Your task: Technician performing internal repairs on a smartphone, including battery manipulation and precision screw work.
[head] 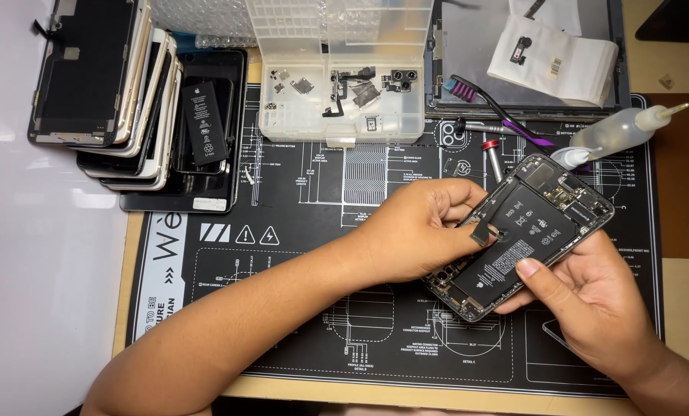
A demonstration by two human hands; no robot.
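An opened smartphone (537,223) with its black battery and circuit boards exposed is tilted above the black repair mat (306,200). My right hand (591,300) cradles it from below, thumb pressed on the battery's lower part. My left hand (421,227) reaches across from the left and pinches a small dark flex strip (484,229) over the battery, fingers curled against the phone's left edge.
A stack of phone screens and frames (113,100) with a loose battery (204,122) stands at the back left. A clear parts organiser (341,85) sits at the back centre. A brush (483,104), screwdrivers (492,158), a squeeze bottle (618,131) and a tablet shell (468,46) lie at the back right.
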